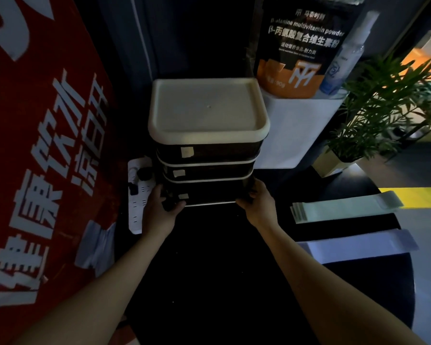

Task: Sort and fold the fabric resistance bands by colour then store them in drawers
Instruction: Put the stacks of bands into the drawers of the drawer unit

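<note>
I count three drawers in one unit, three labels, three band piles: green, black, white. One strip, one pouch, one bottle, one plant.

Drawer unit: three tiers, white top, far centre. Left flank tight: red banner close, power strip with plugs in the gap. Right flank: white pedestal just beside. Near side: open dark floor. Right: folded bands, green, black, lilac, occupy floor; plant far right.
</note>
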`<state>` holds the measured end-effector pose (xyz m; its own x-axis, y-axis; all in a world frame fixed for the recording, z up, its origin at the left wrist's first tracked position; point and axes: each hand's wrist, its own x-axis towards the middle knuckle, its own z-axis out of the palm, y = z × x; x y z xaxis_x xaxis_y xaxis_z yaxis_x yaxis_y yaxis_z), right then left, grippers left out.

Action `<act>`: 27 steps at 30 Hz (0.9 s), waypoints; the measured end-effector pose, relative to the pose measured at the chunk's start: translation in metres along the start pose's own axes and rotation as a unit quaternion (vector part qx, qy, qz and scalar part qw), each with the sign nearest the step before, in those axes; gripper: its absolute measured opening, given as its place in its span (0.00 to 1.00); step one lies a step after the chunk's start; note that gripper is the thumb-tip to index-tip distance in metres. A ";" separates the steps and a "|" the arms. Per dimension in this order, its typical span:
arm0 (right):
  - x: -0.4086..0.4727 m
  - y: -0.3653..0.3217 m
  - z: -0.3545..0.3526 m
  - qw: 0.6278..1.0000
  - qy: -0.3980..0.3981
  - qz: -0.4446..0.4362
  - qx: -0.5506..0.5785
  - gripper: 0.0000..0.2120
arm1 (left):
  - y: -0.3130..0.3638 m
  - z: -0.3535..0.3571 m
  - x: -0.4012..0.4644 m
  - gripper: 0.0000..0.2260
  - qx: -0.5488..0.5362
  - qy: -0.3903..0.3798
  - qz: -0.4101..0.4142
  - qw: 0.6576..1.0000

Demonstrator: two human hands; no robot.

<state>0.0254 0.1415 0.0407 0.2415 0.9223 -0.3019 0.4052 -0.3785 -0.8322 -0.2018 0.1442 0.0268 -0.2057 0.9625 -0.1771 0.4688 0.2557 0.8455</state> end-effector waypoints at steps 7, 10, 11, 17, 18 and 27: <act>-0.019 0.015 0.000 1.000 0.028 0.002 -0.011 0.25 | 0.009 -0.009 -0.034 0.26 -0.004 0.017 -0.004 1.000; -0.028 0.019 -0.001 1.000 0.024 0.003 -0.016 0.23 | 0.010 -0.011 -0.047 0.25 0.002 0.016 -0.006 1.000; -0.031 0.021 -0.002 1.000 0.023 0.002 -0.016 0.22 | 0.011 -0.012 -0.051 0.25 0.002 0.016 -0.005 1.000; -0.044 0.028 -0.004 1.000 0.019 0.007 -0.010 0.21 | 0.008 -0.015 -0.063 0.27 0.011 0.006 -0.011 1.000; -0.046 0.029 -0.004 1.000 0.021 0.007 -0.012 0.21 | 0.007 -0.015 -0.065 0.26 0.015 0.009 -0.010 1.000; -0.062 0.029 -0.007 1.000 0.013 0.013 0.005 0.22 | -0.002 -0.015 -0.077 0.24 0.025 -0.018 -0.051 0.998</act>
<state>0.0286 0.0725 0.0390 0.2750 0.9093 -0.3122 0.3900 -0.4023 -0.8283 -0.1994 0.0685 0.0461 -0.2236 0.9336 -0.2801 0.4890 0.3560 0.7963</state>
